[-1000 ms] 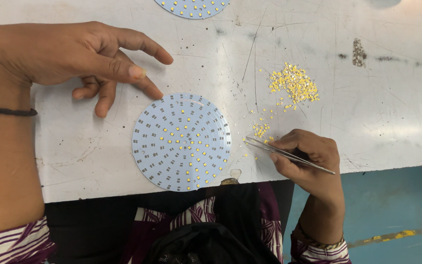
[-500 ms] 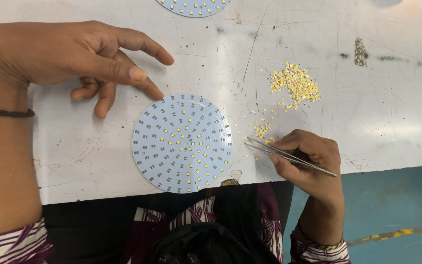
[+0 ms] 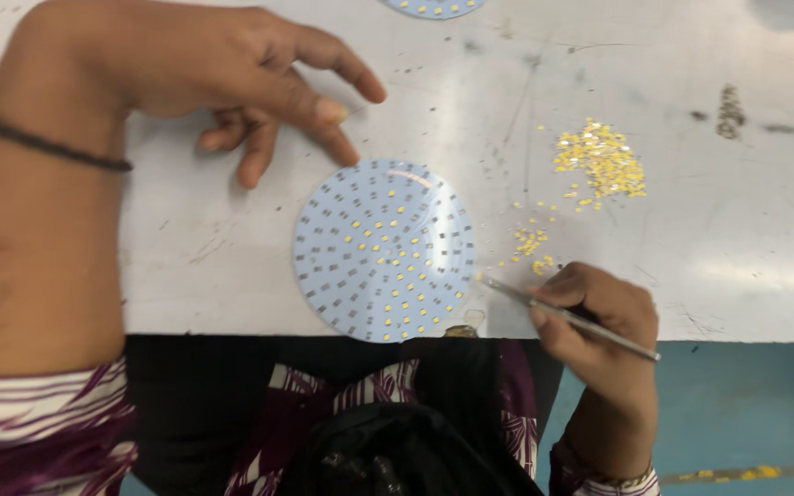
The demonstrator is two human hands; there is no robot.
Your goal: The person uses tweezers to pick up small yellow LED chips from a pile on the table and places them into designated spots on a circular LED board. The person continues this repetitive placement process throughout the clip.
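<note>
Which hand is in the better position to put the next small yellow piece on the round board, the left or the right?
Probably the right hand: it holds the tweezers, whose tips lie by the edge of the round board, close to the loose yellow pieces. The left hand holds nothing; its fingers are spread over the table above the board.

right hand (image 3: 599, 317): grips tweezers (image 3: 567, 317) | left hand (image 3: 232, 73): near round board (image 3: 383, 250)

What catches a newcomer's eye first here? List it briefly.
A round pale-blue board dotted with small yellow chips lies at the white table's near edge. Right of it, the right hand holds metal tweezers pointing at the board. A heap of loose yellow chips lies farther back.
</note>
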